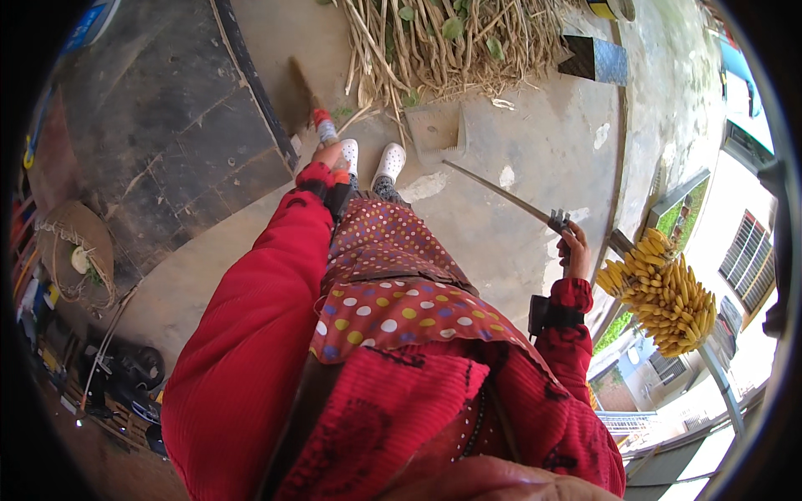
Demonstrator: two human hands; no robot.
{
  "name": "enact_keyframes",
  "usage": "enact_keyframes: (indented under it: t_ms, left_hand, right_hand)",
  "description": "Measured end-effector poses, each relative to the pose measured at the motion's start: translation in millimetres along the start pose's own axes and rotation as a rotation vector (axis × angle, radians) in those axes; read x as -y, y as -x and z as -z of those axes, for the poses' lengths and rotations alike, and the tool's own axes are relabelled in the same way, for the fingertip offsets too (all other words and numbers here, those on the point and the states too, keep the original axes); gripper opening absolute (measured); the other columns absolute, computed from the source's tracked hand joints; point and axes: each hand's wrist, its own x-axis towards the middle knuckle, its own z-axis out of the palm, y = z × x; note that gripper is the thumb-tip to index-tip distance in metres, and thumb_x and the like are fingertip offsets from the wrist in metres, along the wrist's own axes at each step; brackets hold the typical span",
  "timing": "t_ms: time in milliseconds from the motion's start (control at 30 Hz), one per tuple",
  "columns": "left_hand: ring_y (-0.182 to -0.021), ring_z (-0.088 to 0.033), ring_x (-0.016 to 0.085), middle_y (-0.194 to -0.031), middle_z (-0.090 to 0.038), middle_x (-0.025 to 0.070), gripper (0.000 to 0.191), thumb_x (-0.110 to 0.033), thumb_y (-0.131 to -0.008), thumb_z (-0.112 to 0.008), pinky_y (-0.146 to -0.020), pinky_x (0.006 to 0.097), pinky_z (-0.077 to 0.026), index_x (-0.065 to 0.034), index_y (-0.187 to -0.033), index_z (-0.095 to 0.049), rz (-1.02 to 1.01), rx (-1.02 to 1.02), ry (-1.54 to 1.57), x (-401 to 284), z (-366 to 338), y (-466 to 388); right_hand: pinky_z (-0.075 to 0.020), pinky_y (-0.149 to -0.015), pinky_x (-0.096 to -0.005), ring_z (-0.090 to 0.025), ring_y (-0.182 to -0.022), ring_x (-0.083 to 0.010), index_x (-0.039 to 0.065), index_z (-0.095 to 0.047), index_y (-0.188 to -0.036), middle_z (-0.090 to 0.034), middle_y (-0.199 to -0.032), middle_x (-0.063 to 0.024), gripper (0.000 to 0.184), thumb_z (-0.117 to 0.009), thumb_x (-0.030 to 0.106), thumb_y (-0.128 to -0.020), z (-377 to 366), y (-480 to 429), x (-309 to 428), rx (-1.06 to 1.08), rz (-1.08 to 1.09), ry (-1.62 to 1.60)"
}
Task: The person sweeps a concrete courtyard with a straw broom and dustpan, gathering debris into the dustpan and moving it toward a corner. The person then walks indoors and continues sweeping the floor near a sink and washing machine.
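My left hand [329, 153] is closed around the handle of a short broom [325, 128], wrapped in red and pale material. The broom's brown, blurred head points away over the concrete floor, near the edge of the dark tiled area. On the right, my right hand [575, 250] holds the upper end of a long metal pole [501, 190], beside a dark toothed fitting. The pole runs down to a pale plastic dustpan [438, 128], which rests on the floor in front of white clogs [390, 161]. Some fingers of the right hand are hidden behind others.
A heap of dry stalks [451, 50] with some green leaves lies ahead, beyond the dustpan. A dark open box [595, 59] stands at its right. Yellow corn cobs [664, 294] hang in a bundle at right. A woven basket [75, 257] stands at far left.
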Motion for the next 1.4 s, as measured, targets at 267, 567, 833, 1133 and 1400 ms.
enact_keyframes:
  t_ms: [267, 567, 833, 1133, 1400]
  left_hand:
    - [-0.043, -0.053, 0.019, -0.065, -0.053, 0.0081, 0.026, -0.029, -0.081, -0.052, -0.034, 0.0303, -0.043, -0.0102, -0.097, -0.044, -0.152, 0.180, -0.081, 25, -37, 39]
    - [-0.049, -0.054, 0.017, -0.071, -0.051, 0.0090, 0.032, -0.032, -0.079, -0.056, -0.039, 0.0286, -0.044, -0.0105, -0.098, -0.043, -0.001, -0.179, 0.250, 99, -53, 32]
    - [-0.050, -0.053, 0.017, -0.071, -0.053, 0.0079, 0.034, -0.037, -0.080, -0.054, -0.041, 0.0266, -0.045, -0.0088, -0.098, -0.045, -0.019, 0.114, 0.004, 147, -129, 46]
    - [-0.054, -0.055, 0.018, -0.070, -0.053, 0.0079, 0.041, -0.043, -0.075, -0.059, -0.041, 0.0351, -0.046, -0.0149, -0.100, -0.042, 0.154, -0.046, 0.061, 182, -123, 57]
    - [-0.058, -0.052, 0.019, -0.072, -0.048, 0.0060, 0.028, -0.022, -0.073, -0.062, -0.046, 0.0318, -0.045, -0.0088, -0.089, -0.044, 0.009, 0.263, 0.314, 163, -265, 19]
  right_hand:
    - [-0.0274, -0.042, -0.0189, -0.041, -0.049, -0.0051, 0.009, -0.052, -0.115, -0.050, -0.062, 0.0018, 0.041, -0.055, 0.022, -0.076, 14, -4, -18, 0.024, 0.024, -0.029]
    - [-0.0346, -0.053, -0.0170, -0.045, -0.061, -0.0058, 0.004, -0.046, -0.121, -0.053, -0.074, -0.0007, 0.046, -0.051, 0.011, -0.076, 69, -6, -76, 0.240, 0.134, -0.197]
    - [-0.0360, -0.055, -0.0189, -0.045, -0.065, -0.0067, 0.003, -0.043, -0.123, -0.056, -0.087, -0.0056, 0.050, -0.052, 0.008, -0.074, 127, -21, -116, 0.347, 0.189, -0.284]
    - [-0.0355, -0.052, -0.0177, -0.043, -0.061, -0.0082, -0.002, -0.038, -0.124, -0.053, -0.084, -0.0083, 0.052, -0.049, 0.005, -0.074, 174, -23, -167, 0.312, 0.178, -0.371]
    - [-0.0344, -0.051, -0.0166, -0.043, -0.058, -0.0073, -0.002, -0.039, -0.124, -0.054, -0.083, -0.0083, 0.055, -0.050, 0.003, -0.071, 173, -17, -201, 0.183, 0.076, -0.323]
